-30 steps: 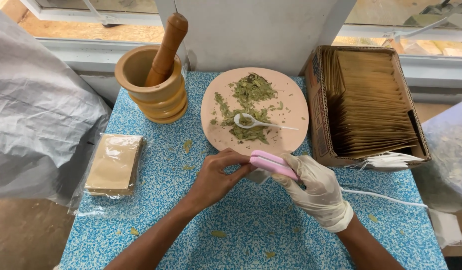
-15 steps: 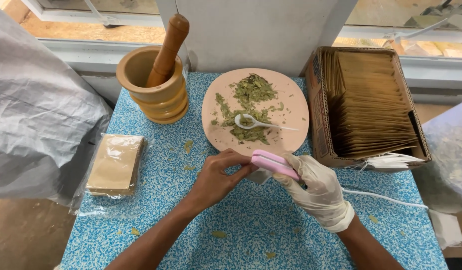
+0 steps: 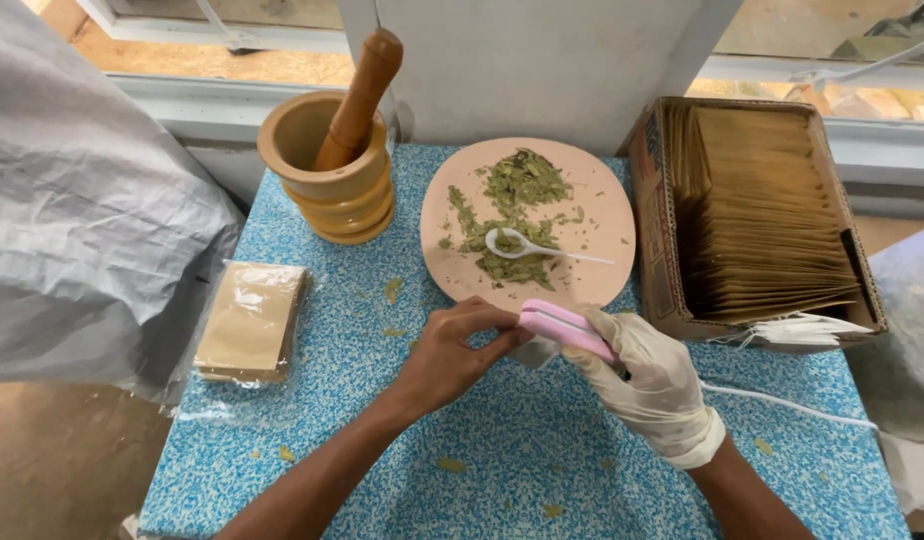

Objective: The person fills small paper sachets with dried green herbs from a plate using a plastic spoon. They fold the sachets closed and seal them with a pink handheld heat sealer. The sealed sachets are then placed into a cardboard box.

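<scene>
A blue speckled counter (image 3: 542, 470) is carrying a cardboard box of brown sachets (image 3: 762, 215) at the far right, a wooden mortar (image 3: 332, 180) at the far left and a pink plate (image 3: 602, 215) of dried leaves between them. Near the plate, the gloved right hand (image 3: 652, 385) is closing its grip on a pink sealer (image 3: 565, 328), while the bare left hand (image 3: 452, 350) is pinching a small white bag (image 3: 534, 351) at the sealer's tip.

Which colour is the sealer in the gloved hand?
Pink, seen in the head view: sealer, right hand.
</scene>
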